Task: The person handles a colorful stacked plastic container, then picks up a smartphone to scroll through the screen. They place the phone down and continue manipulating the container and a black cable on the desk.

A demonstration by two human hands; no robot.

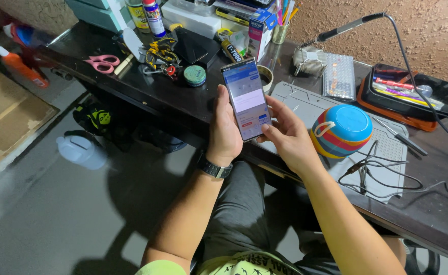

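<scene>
My left hand (225,130) holds a smartphone (246,97) upright in front of me, its screen lit with a blue and white page. My right hand (286,133) supports the phone's lower right edge, with the thumb touching the bottom of the screen. A dark watch (215,168) sits on my left wrist. Just right of my right hand, a round striped speaker with a blue top (340,130) rests on a grey work mat (387,147).
The dark desk (183,99) holds pink scissors (102,62), a round tin (195,75), spray cans (153,16), a heat sink (308,59), an orange-rimmed tray of pens (412,94), tweezers (400,135) and black cables (382,175). A white jug (81,150) stands on the floor.
</scene>
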